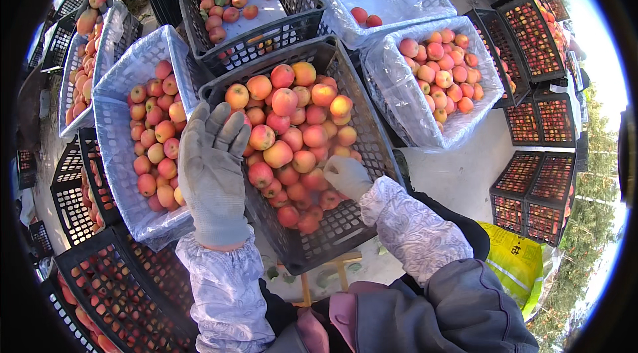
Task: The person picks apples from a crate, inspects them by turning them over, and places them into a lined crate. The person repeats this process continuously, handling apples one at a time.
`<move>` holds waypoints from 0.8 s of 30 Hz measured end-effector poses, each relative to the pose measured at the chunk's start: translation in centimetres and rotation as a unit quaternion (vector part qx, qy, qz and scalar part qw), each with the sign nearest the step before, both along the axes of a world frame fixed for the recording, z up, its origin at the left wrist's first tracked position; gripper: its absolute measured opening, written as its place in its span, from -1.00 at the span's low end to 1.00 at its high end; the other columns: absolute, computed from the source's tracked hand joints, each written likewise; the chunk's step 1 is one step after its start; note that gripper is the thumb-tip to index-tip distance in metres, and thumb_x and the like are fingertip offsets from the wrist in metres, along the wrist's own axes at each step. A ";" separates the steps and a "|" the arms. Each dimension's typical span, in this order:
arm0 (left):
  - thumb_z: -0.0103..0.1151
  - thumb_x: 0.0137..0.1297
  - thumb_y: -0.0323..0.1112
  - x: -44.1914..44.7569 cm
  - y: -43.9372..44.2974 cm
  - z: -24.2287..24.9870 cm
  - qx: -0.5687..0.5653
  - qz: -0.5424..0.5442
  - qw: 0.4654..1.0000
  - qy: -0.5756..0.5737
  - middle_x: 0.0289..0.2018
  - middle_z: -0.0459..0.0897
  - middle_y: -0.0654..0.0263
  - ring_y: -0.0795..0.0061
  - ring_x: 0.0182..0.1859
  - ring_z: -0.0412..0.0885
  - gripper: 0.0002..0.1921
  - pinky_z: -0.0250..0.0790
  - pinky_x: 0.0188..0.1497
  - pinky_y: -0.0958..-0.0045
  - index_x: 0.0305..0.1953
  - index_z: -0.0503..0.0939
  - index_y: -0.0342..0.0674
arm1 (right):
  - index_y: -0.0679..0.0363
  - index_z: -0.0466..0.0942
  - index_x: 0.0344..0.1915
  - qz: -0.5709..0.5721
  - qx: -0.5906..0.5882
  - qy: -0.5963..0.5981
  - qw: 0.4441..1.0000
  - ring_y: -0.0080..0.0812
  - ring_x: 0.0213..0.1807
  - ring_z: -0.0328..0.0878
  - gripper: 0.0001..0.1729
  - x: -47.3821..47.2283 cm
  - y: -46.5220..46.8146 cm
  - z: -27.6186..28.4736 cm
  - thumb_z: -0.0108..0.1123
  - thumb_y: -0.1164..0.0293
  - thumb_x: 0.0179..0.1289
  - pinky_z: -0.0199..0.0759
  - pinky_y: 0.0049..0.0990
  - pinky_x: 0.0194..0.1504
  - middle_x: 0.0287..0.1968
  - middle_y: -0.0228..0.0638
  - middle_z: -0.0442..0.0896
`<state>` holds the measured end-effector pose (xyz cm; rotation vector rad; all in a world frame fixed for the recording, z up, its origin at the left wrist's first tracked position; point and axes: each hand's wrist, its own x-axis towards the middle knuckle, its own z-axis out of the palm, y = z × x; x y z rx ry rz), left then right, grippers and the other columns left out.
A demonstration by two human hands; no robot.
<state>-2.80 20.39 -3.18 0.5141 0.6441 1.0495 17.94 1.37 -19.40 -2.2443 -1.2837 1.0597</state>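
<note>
Red and yellow apples (291, 141) fill much of a black plastic crate (376, 141) in front of me. My left hand (212, 168), in a grey-white knit glove, is raised over the crate's left edge, palm up, fingers extended and nothing on the palm. In a like glove, my right hand (347, 177) is over the apples at the crate's right side, its fingers curled; whether something small is between them I cannot tell. A plastic-lined crate of apples (107, 118) stands at the left, another (394, 123) at the right.
Beyond stand a black crate (311, 14) with some apples and a lined crate (428, 1) with a few. At upper left another person's gloved hand (102, 4) holds apples. Stacked crates (533, 173) line the right, near a yellow bag (516, 258). More crates (124, 278) stand lower left.
</note>
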 end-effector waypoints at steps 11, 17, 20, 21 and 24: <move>-0.11 0.60 -0.08 1.3 -1.2 -0.1 -0.005 -0.015 1.000 0.016 0.27 0.48 0.01 0.14 0.23 0.56 -0.45 0.44 0.31 0.16 0.41 0.26 -0.35 | 0.20 0.57 0.12 0.046 -0.084 0.116 0.989 -0.07 -0.06 0.70 -0.47 4.6 -6.6 9.7 0.28 0.22 0.17 0.55 -0.21 -0.04 -0.13 -0.09 0.73; -0.11 0.60 -0.08 1.1 -0.7 -0.1 -0.003 -0.013 1.000 0.011 0.26 0.50 0.02 0.15 0.23 0.56 -0.45 0.44 0.29 0.16 0.41 0.28 -0.33 | -0.03 0.32 0.36 0.128 -0.136 -0.319 0.929 -0.09 -0.16 0.67 -0.33 1.3 -0.5 -3.5 0.21 0.38 0.23 0.55 -0.12 -0.26 0.03 -0.10 0.52; -0.12 0.61 -0.09 1.5 -0.8 0.5 -0.008 -0.036 0.999 -0.002 0.24 0.52 0.03 0.16 0.22 0.58 -0.47 0.46 0.28 0.14 0.40 0.29 -0.32 | -0.06 0.35 0.33 0.115 -0.155 -0.392 0.899 -0.14 -0.18 0.66 -0.36 1.8 0.6 -6.2 0.22 0.37 0.23 0.55 -0.15 -0.26 -0.09 -0.18 0.57; -0.13 0.61 -0.09 1.7 -0.8 0.6 -0.006 -0.043 0.999 -0.008 0.24 0.52 0.03 0.16 0.22 0.58 -0.47 0.46 0.28 0.14 0.40 0.29 -0.32 | -0.07 0.35 0.33 0.110 -0.169 -0.406 0.891 -0.13 -0.18 0.65 -0.36 2.2 1.1 -6.7 0.22 0.37 0.23 0.55 -0.14 -0.25 -0.11 -0.19 0.59; -0.14 0.62 -0.09 1.8 -0.9 0.2 -0.018 -0.049 0.998 -0.022 0.24 0.53 0.05 0.16 0.21 0.58 -0.48 0.48 0.27 0.14 0.40 0.30 -0.32 | -0.09 0.38 0.29 0.088 -0.112 -0.361 0.922 -0.09 -0.14 0.65 -0.34 2.3 0.8 -5.7 0.32 0.27 0.17 0.56 -0.11 -0.15 -0.19 -0.19 0.63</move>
